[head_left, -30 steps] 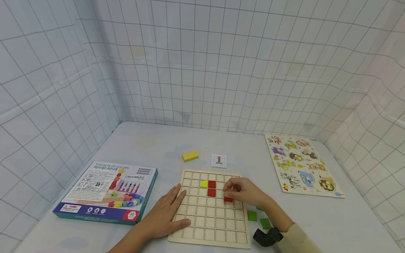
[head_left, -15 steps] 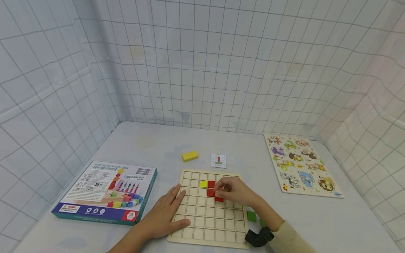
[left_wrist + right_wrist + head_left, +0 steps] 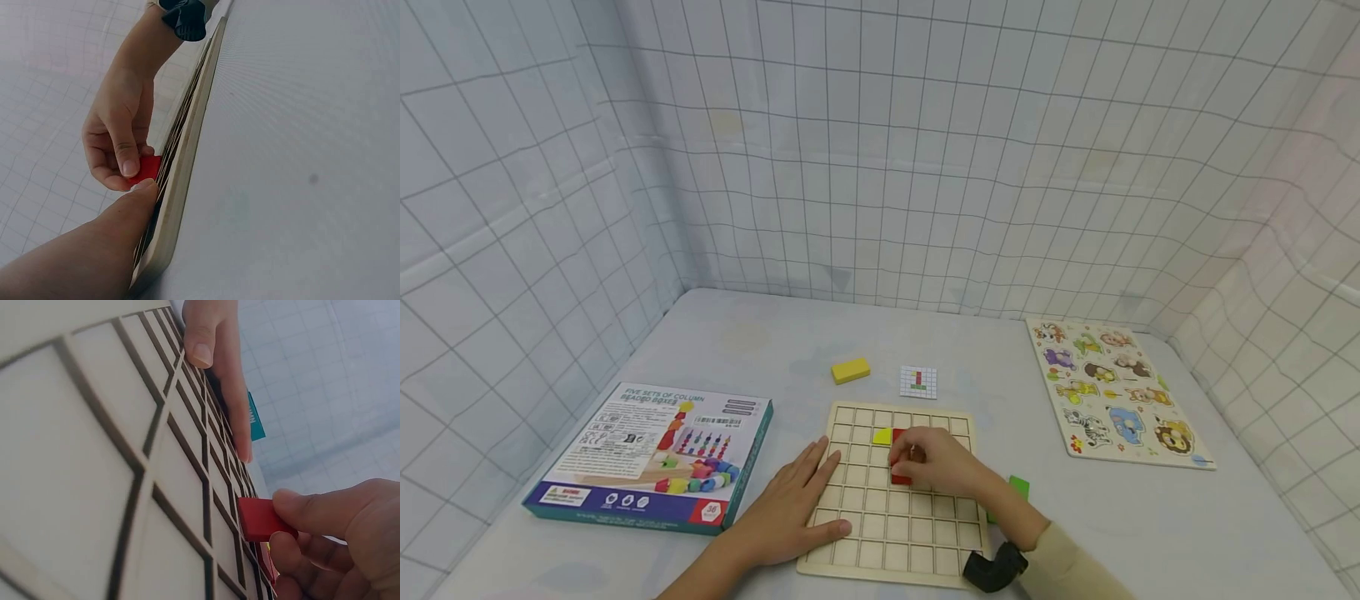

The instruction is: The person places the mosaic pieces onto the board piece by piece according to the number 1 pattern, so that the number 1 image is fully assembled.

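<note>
r hand [image 3: 936, 462] pinches red tile [image 3: 257, 519], l hand [image 3: 786, 510] flat on brd [image 3: 896, 553]; box [image 3: 640, 467]: "beaded boxes", "36".

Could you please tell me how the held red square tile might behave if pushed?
The flat red square tile is probably stiff, its edges straight as the right hand pinches it. Having square corners and flat faces, it would likely slide rather than roll.

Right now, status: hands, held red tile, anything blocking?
Right hand pinches red tile at grid board. Left hand rests on board's left edge. Right hand partly hides board from head view.
</note>
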Motion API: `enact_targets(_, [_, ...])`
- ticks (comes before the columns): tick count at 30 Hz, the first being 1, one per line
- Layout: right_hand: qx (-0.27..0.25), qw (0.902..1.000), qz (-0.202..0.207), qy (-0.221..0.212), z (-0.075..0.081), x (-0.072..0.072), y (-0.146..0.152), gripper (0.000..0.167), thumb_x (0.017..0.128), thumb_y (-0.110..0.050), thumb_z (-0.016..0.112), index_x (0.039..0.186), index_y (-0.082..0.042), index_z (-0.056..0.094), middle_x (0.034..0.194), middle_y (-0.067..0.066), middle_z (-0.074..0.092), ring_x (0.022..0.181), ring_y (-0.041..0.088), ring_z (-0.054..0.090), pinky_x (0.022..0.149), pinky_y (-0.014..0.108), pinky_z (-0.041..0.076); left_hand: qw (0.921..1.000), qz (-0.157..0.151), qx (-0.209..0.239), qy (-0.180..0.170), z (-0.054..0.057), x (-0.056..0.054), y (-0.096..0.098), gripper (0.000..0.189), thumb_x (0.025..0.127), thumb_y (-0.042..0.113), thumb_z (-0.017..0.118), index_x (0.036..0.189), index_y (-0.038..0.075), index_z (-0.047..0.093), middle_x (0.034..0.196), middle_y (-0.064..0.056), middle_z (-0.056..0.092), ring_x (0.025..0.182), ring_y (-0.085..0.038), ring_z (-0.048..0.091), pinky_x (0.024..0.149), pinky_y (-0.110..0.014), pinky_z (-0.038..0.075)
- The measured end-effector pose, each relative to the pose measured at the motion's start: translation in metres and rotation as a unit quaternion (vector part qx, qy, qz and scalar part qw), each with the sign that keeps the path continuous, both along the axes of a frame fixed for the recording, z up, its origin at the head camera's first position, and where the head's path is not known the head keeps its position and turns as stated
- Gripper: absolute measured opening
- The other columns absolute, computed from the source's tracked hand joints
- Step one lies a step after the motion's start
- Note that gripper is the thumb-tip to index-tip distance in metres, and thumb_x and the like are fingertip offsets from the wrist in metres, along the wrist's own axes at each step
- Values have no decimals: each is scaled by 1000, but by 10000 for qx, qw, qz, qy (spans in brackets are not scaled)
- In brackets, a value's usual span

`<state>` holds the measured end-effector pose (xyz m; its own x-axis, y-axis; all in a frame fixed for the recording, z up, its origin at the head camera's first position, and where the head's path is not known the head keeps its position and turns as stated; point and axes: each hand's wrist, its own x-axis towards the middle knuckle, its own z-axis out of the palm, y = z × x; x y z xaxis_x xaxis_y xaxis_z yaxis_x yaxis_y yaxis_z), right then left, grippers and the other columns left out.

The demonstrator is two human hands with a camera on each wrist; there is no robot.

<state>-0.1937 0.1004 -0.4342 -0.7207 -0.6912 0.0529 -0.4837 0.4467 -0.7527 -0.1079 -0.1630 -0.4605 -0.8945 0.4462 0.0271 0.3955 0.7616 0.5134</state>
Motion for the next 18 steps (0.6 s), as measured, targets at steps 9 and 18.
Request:
enact_targets(9, [235,9996,-108,121,-2,2,1,5,90,-11,71,88,-16,69,75,-12,59,64,5,52,60,24,46,10000,-11,-1,4,0,0,-1,92,91,64,52,154,4,25,162,-17,10,146,-38,10,109,-62,20])
enact_targets(18, [263,9995,-90,132,-3,4,2,10,88,-9,73,83,-18,71,82,-13,61,72,6,54,64,24,48,10000,0,-13,26,0,0,0,92,91,64,52,154,4,26,161,-17,11,146,-38,11,109,-62,20])
